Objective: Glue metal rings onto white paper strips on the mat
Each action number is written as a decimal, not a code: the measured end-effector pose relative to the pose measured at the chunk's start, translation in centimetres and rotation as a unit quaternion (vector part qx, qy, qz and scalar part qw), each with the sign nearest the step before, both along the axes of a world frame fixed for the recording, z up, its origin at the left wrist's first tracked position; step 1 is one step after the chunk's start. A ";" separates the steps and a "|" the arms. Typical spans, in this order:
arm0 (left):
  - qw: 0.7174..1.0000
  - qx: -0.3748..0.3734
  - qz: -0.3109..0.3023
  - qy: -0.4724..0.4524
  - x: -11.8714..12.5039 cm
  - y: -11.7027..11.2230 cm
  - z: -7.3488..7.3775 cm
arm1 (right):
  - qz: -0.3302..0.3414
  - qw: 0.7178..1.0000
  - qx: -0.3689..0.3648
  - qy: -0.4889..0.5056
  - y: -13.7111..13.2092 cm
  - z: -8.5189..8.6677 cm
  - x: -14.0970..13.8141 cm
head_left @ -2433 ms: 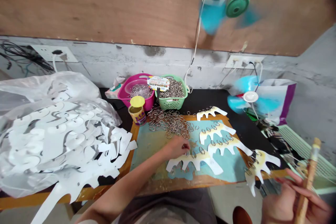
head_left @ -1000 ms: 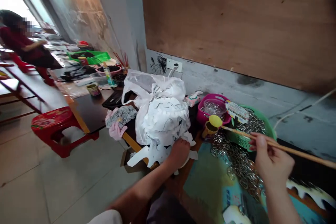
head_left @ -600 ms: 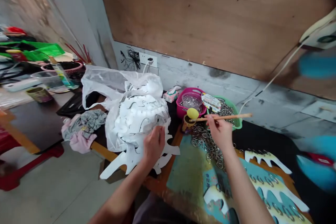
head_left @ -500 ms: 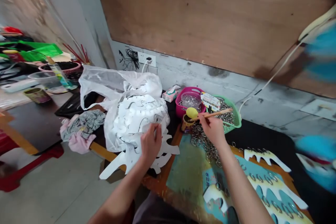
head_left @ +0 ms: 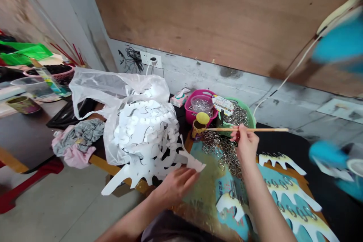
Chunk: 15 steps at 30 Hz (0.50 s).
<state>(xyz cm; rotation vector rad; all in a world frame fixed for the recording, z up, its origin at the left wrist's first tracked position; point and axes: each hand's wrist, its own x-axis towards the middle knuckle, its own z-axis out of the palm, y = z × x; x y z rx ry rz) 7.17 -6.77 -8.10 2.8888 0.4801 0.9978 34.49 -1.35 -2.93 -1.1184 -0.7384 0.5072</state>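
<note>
My right hand [head_left: 247,143] pinches a thin wooden stick [head_left: 270,130], held nearly level. The stick's left end reaches the rim of a small open tin [head_left: 197,131] with a yellow lid-like disc [head_left: 202,118] at its top; whether a brush tip is on it I cannot see. My left hand [head_left: 179,182] has its fingers closed at the edge of a white cut-out piece [head_left: 194,162], beside a pile of white cut-outs [head_left: 144,124] in a thin plastic bag [head_left: 110,147]. Loose metal rings [head_left: 231,157] lie below the tin.
Behind the tin stand a pink basket [head_left: 188,115] and a green basket [head_left: 251,115] of metal rings. White cut-outs with rings [head_left: 295,204] lie on a blue board at right. Crumpled cloths [head_left: 82,140] are at left, a tissue pack [head_left: 179,100] by the wall.
My left hand has moved down and right from the pile to a white cut-out piece at its edge. My right hand has moved right and lower, and the stick now lies flatter.
</note>
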 end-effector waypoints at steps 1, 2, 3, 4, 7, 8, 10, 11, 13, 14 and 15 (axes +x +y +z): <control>1.000 -0.005 -0.014 0.014 0.3 -0.6 -0.5 | -0.004 1.000 -0.002 0.027 -0.3 -0.2 0.3; 0.999 -0.010 -0.027 0.029 0.5 -1.2 -1.0 | -0.002 0.999 -0.007 0.052 -0.6 -0.5 0.6; 0.998 -0.013 -0.041 0.044 0.7 -1.8 -1.4 | 0.004 0.997 -0.014 0.078 -1.0 -0.7 1.0; 0.997 -0.013 -0.056 0.060 0.8 -2.3 -1.9 | 0.014 0.994 -0.023 0.105 -1.5 -0.8 1.3; 0.990 -0.006 -0.093 0.107 1.1 -3.3 -3.0 | 0.046 0.977 -0.043 0.205 -3.4 -1.3 2.1; 0.988 -0.007 -0.099 0.120 1.1 -3.5 -3.3 | 0.053 0.969 -0.043 0.238 -4.1 -1.5 2.3; 0.985 -0.019 -0.098 0.143 0.9 -3.9 -3.7 | 0.063 0.955 -0.032 0.288 -5.8 -1.7 2.5; 0.984 -0.033 -0.096 0.150 0.8 -4.0 -3.7 | 0.063 0.951 -0.024 0.302 -6.6 -1.7 2.6; 0.982 -0.081 -0.094 0.146 0.6 -4.1 -3.5 | 0.057 0.948 -0.010 0.313 -8.2 -1.9 2.4; 0.980 -0.112 -0.094 0.134 0.5 -4.1 -3.3 | 0.054 0.948 -0.007 0.315 -9.0 -2.0 2.3; 0.979 -0.143 -0.090 0.117 0.5 -4.1 -3.1 | 0.050 0.948 -0.007 0.315 -9.7 -2.2 2.2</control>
